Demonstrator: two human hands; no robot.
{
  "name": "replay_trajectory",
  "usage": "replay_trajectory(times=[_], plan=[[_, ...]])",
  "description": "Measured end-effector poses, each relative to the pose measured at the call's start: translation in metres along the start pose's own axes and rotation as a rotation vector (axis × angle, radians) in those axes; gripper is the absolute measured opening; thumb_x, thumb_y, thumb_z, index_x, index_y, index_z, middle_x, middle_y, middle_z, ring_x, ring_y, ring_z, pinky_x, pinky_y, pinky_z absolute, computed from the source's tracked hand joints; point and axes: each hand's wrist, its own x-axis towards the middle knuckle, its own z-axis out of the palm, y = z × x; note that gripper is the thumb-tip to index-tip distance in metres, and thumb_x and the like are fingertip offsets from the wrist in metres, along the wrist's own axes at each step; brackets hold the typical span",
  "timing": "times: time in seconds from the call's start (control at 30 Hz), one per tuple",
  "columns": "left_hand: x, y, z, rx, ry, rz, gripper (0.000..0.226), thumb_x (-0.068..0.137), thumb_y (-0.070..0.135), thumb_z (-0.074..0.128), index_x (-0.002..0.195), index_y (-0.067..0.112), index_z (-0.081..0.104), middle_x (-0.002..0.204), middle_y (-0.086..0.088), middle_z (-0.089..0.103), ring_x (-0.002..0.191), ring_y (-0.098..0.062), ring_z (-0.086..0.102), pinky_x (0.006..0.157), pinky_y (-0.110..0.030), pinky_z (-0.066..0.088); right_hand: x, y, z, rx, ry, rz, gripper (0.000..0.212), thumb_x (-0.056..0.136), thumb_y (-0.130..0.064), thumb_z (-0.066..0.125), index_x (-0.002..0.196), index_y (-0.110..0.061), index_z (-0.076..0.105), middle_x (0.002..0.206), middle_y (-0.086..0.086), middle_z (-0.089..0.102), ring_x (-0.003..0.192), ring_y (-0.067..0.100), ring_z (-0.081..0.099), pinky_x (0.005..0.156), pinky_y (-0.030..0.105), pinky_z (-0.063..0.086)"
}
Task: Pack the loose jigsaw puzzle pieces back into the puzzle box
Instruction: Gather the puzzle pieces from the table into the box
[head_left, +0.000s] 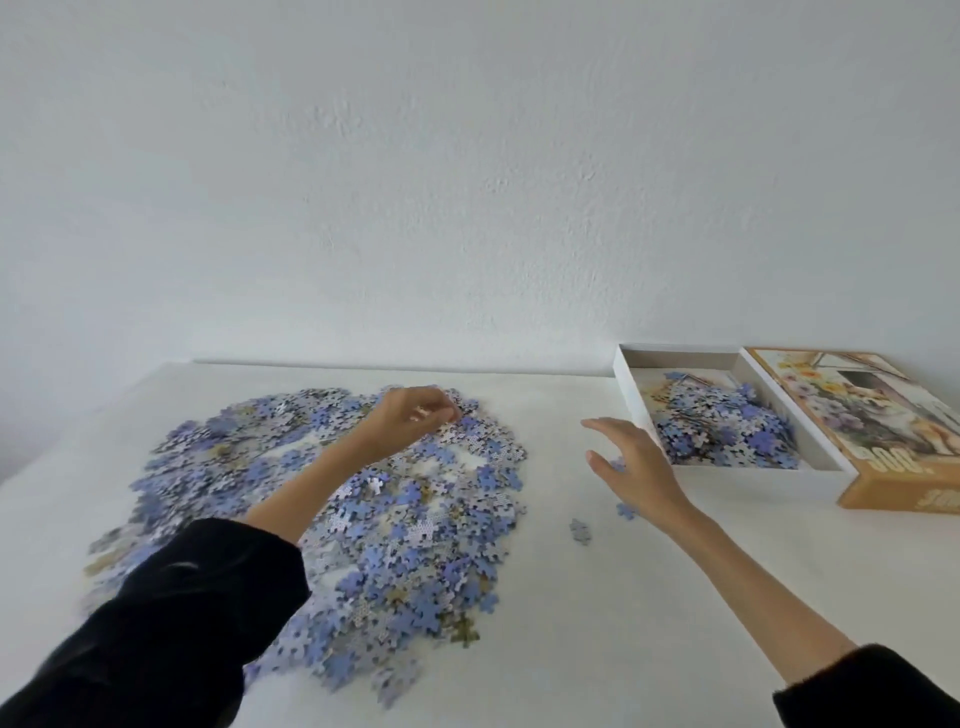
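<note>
Left hand (415, 422) curled round puzzle pieces (400, 525); right hand (631, 462) spread beside puzzle box (685, 359).

A plain white wall (467, 156) with a faintly rough, plastered texture fills the upper half of the view, evenly lit by soft, diffuse light. Below it a white table (675, 597) runs up to the wall, its far edge marked by a thin grey shadow line, its top smooth, matte and slightly warmer in tone. At far left the table's edge slants toward the camera, and the wall beyond it is shaded a darker grey.
</note>
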Motion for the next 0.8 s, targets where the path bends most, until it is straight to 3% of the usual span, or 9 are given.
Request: replay_trajectory(times=[0.13, 0.23, 0.37, 0.43, 0.5, 0.6, 0.7, 0.8], plan=[[-0.043, -0.049, -0.036, 0.103, -0.045, -0.044, 0.009, 0.088, 0.040, 0.055, 0.097, 0.038, 0.058, 0.103, 0.015, 0.060, 0.099, 0.000, 0.057, 0.091, -0.025, 0.045, -0.011, 0.004, 0.023, -0.225, -0.128, 0.238, 0.054, 0.092, -0.050, 0.039, 0.140, -0.029, 0.031, 0.153, 0.002, 0.017, 0.141, 0.020, 0.013, 0.113, 0.039, 0.016], [-0.072, -0.082, -0.054, 0.171, -0.035, -0.063, 0.032, 0.081, 0.059, 0.043, 0.103, 0.040, 0.054, 0.113, 0.011, 0.058, 0.109, -0.008, 0.053, 0.100, -0.032, 0.039, -0.015, 0.005, 0.030, -0.272, -0.109, 0.298, 0.057, 0.092, -0.055, 0.034, 0.142, -0.029, 0.026, 0.154, 0.003, 0.012, 0.142, 0.020, 0.003, 0.114, 0.037, 0.005], [-0.097, -0.106, -0.068, 0.227, -0.022, -0.102, 0.054, 0.078, 0.073, 0.039, 0.115, 0.036, 0.052, 0.126, 0.009, 0.047, 0.120, -0.008, 0.041, 0.102, -0.029, 0.029, -0.016, 0.004, 0.037, -0.330, -0.106, 0.298, 0.061, 0.090, -0.061, 0.029, 0.141, -0.027, 0.029, 0.153, 0.003, 0.018, 0.142, 0.019, 0.008, 0.115, 0.035, 0.006], [-0.103, -0.114, -0.070, 0.274, -0.037, -0.135, 0.058, 0.079, 0.067, 0.044, 0.123, 0.029, 0.051, 0.133, 0.007, 0.043, 0.125, -0.011, 0.037, 0.103, -0.029, 0.025, -0.016, -0.001, 0.042, -0.259, -0.116, 0.332, 0.059, 0.091, -0.058, 0.032, 0.141, -0.026, 0.029, 0.153, 0.003, 0.018, 0.142, 0.019, 0.008, 0.115, 0.036, 0.008], [-0.107, -0.122, -0.069, 0.330, -0.059, -0.164, 0.067, 0.080, 0.068, 0.035, 0.131, 0.026, 0.048, 0.141, 0.002, 0.040, 0.131, -0.016, 0.036, 0.107, -0.036, 0.027, -0.018, -0.007, 0.048, -0.222, -0.121, 0.344, 0.062, 0.088, -0.059, 0.029, 0.140, -0.025, 0.030, 0.153, 0.003, 0.019, 0.142, 0.018, 0.009, 0.115, 0.035, 0.010], [-0.112, -0.132, -0.066, 0.357, -0.065, -0.163, 0.093, 0.070, 0.087, 0.014, 0.135, 0.028, 0.044, 0.142, 0.004, 0.040, 0.130, -0.015, 0.038, 0.107, -0.040, 0.029, -0.025, -0.024, 0.060, -0.215, -0.096, 0.344, 0.061, 0.090, -0.057, 0.028, 0.141, -0.024, 0.030, 0.152, 0.002, 0.019, 0.141, 0.017, 0.009, 0.115, 0.034, 0.011], [-0.110, -0.136, -0.064, 0.377, -0.063, -0.144, 0.096, 0.068, 0.088, 0.009, 0.135, 0.028, 0.043, 0.142, 0.003, 0.041, 0.129, -0.016, 0.040, 0.106, -0.041, 0.031, -0.029, -0.043, 0.071, -0.205, -0.067, 0.320, 0.052, 0.095, -0.046, 0.032, 0.141, -0.022, 0.030, 0.152, 0.001, 0.020, 0.141, 0.018, 0.010, 0.115, 0.035, 0.011], [-0.106, -0.138, -0.063, 0.385, -0.062, -0.124, 0.088, 0.072, 0.082, 0.018, 0.133, 0.026, 0.045, 0.139, 0.002, 0.043, 0.124, -0.016, 0.044, 0.105, -0.041, 0.035, -0.028, -0.051, 0.074, -0.174, 0.031, 0.260, 0.045, 0.096, -0.040, 0.036, 0.137, -0.021, 0.039, 0.149, 0.005, 0.029, 0.139, 0.021, 0.019, 0.114, 0.038, 0.016]])
